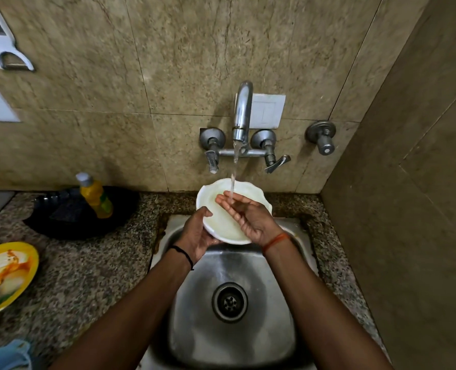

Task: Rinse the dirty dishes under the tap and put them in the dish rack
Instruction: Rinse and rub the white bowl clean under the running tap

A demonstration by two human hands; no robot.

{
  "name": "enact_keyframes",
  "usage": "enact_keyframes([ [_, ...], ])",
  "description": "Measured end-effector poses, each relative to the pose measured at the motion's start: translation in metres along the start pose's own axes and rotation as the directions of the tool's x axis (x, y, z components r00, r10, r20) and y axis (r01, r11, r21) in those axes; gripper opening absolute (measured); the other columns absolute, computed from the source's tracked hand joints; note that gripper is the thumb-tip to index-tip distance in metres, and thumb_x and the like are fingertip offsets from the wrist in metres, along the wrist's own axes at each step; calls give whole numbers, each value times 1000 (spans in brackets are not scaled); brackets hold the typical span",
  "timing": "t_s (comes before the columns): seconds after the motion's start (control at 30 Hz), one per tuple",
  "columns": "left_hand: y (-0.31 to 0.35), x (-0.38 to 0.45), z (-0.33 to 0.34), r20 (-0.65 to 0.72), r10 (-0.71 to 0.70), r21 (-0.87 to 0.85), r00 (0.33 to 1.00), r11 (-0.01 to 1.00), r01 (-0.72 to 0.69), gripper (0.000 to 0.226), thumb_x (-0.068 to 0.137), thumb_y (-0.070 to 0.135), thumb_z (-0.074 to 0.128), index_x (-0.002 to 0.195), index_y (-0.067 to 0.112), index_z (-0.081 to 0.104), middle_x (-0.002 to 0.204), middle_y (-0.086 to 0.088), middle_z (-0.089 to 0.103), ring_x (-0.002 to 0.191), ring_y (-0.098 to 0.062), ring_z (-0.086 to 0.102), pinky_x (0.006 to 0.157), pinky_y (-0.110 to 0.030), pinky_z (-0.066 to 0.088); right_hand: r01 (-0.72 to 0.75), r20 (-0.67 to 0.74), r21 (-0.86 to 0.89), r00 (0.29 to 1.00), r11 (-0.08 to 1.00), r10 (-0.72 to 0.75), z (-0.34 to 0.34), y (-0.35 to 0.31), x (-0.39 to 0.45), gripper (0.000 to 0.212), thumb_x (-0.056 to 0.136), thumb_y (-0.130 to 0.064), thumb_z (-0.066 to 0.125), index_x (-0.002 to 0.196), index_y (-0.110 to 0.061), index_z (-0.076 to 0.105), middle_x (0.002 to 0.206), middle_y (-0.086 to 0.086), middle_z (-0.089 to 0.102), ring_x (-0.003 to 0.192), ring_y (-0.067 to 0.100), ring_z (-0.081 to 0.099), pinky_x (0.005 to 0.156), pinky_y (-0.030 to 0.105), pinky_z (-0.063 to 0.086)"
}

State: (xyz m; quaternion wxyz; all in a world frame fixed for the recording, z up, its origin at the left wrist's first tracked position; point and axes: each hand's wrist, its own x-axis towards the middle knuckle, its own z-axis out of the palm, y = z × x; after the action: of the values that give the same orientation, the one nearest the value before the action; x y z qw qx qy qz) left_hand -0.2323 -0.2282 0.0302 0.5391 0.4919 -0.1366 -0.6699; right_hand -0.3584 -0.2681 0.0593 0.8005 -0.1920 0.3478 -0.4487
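A white bowl (219,220) with a wavy rim is held tilted over the back of the steel sink (232,329). My left hand (195,236) grips its lower left rim from underneath. My right hand (251,217) lies flat inside the bowl, fingers stretched out under the stream. Water runs from the chrome tap (242,113) onto those fingers and into the bowl. A dirty yellow plate (5,276) with orange and green food smears lies on the counter at the far left.
A black tray (69,222) holding a yellow dish-soap bottle (96,196) sits on the granite counter left of the sink. Two tap handles (272,158) flank the spout. A tiled side wall closes in on the right. Blue cloth (10,356) shows at the bottom left.
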Motion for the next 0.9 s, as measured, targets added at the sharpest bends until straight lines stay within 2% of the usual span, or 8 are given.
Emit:
enact_keyframes([
  [0.17, -2, 1, -14, -53, -12, 36, 999, 999, 14, 39, 88, 17, 50, 124, 5, 57, 110, -20, 67, 103, -36, 62, 91, -56, 50, 20, -101, -216, 994, 976, -42, 11, 6, 11, 11, 94, 2, 55, 90, 8, 64, 76, 15, 73, 62, 18, 73, 62, 23, 60],
  [0.37, -1, 3, -25, -135, 30, 97, 990, 995, -17, 36, 90, 23, 58, 123, 9, 57, 115, -18, 66, 104, -36, 63, 83, -61, 52, 70, -216, -414, 961, 907, -173, -6, -9, 17, 33, 97, 10, 29, 122, 11, 51, 102, 20, 65, 75, 16, 71, 74, 26, 57],
  [0.47, 0, 5, -18, -139, 59, 179, 989, 983, -33, 34, 90, 25, 60, 122, 14, 57, 112, -15, 67, 98, -35, 65, 72, -54, 57, 137, -256, -508, 918, 850, -302, -17, -22, 13, 36, 94, 12, 39, 126, 4, 51, 109, 14, 62, 101, 24, 62, 89, 31, 50],
  [0.6, 6, 8, 9, -128, 191, 442, 973, 889, -117, 26, 90, 18, 56, 115, 14, 63, 97, -12, 68, 79, -28, 63, 52, -27, 49, 241, -269, -638, 820, 731, -505, -21, -44, 13, 41, 74, -17, 57, 115, -16, 53, 84, 4, 59, 80, 19, 55, 77, 35, 45],
  [0.7, 14, 11, 30, 53, 338, 747, 940, 611, -262, 21, 87, 17, 56, 102, 12, 69, 95, -14, 71, 82, -29, 65, 60, -29, 46, 251, -262, -682, 793, 687, -550, -20, -57, 14, 50, 61, -34, 60, 107, -13, 57, 95, 4, 57, 86, 21, 55, 79, 35, 45],
  [0.77, 20, 12, 41, 189, 344, 908, 920, 295, -297, 22, 86, 19, 54, 98, 8, 69, 95, -15, 71, 88, -31, 65, 69, -31, 46, 278, -233, -698, 783, 660, -576, -16, -62, 15, 26, 78, -25, 66, 101, -13, 66, 94, 3, 67, 90, 24, 63, 85, 40, 51],
  [0.83, 25, 14, 53, 307, 306, 947, 901, 1, -322, 29, 87, 20, 51, 109, 8, 66, 108, -19, 67, 100, -35, 62, 79, -34, 48, 304, -212, -711, 767, 634, -606, -13, -66, 17, 3, 88, -17, 64, 86, -19, 66, 83, -1, 69, 85, 21, 66, 89, 45, 54],
  [0.9, 31, 15, 65, 376, 246, 916, 893, -245, -318, 32, 90, 22, 51, 115, 6, 62, 120, -22, 60, 111, -38, 56, 88, -37, 46, 290, -222, -721, 764, 629, -606, -13, -70, 22, 10, 88, -19, 65, 78, -19, 63, 78, -2, 67, 81, 19, 65, 90, 49, 54],
])
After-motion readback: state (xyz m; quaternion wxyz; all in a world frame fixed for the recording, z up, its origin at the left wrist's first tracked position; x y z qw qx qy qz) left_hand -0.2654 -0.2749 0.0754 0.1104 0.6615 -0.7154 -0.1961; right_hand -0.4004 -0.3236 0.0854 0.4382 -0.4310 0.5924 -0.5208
